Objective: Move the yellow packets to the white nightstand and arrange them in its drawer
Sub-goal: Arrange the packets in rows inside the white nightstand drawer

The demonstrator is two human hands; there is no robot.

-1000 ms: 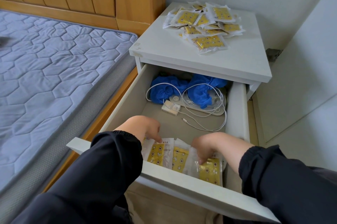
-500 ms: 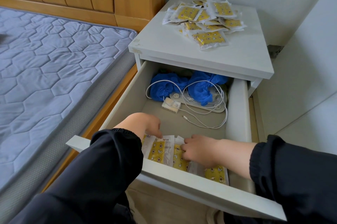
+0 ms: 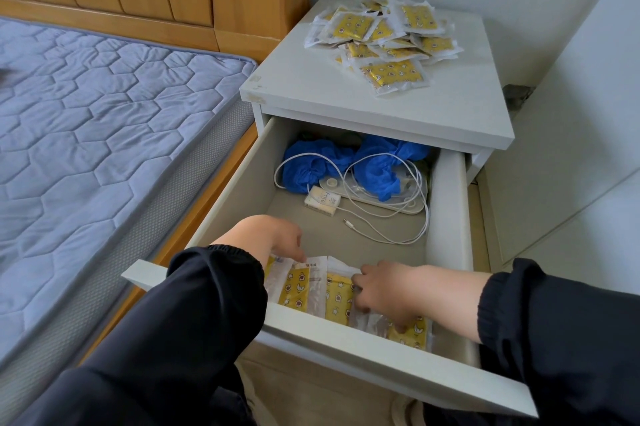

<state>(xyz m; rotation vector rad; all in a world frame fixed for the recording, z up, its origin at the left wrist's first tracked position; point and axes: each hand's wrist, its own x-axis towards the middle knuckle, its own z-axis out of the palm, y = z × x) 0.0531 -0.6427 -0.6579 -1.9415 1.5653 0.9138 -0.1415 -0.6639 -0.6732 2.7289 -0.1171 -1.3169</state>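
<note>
Three yellow packets stand in a row at the front of the white nightstand's open drawer [image 3: 346,344]. My left hand [image 3: 273,238] reaches down at the left end, and its fingertips touch the top edge of the left packet [image 3: 297,288]. My right hand [image 3: 384,290] lies over the right packets with curled fingers gripping the edge of a packet next to the middle one [image 3: 337,299]. Below its thumb the rightmost packet [image 3: 412,333] shows. A loose pile of several yellow packets [image 3: 384,41] lies on the nightstand top [image 3: 346,103].
At the drawer's back lie blue crumpled cloths [image 3: 377,165], a white cable [image 3: 391,228], a small white box [image 3: 322,200] and a flat white device. A bed with a blue-grey quilted mattress [image 3: 97,134] is close on the left. White cabinet panels [image 3: 571,155] stand on the right.
My right hand has slid left from the rightmost packet onto the packet beside the middle one. My left hand has stayed at the left end of the row.
</note>
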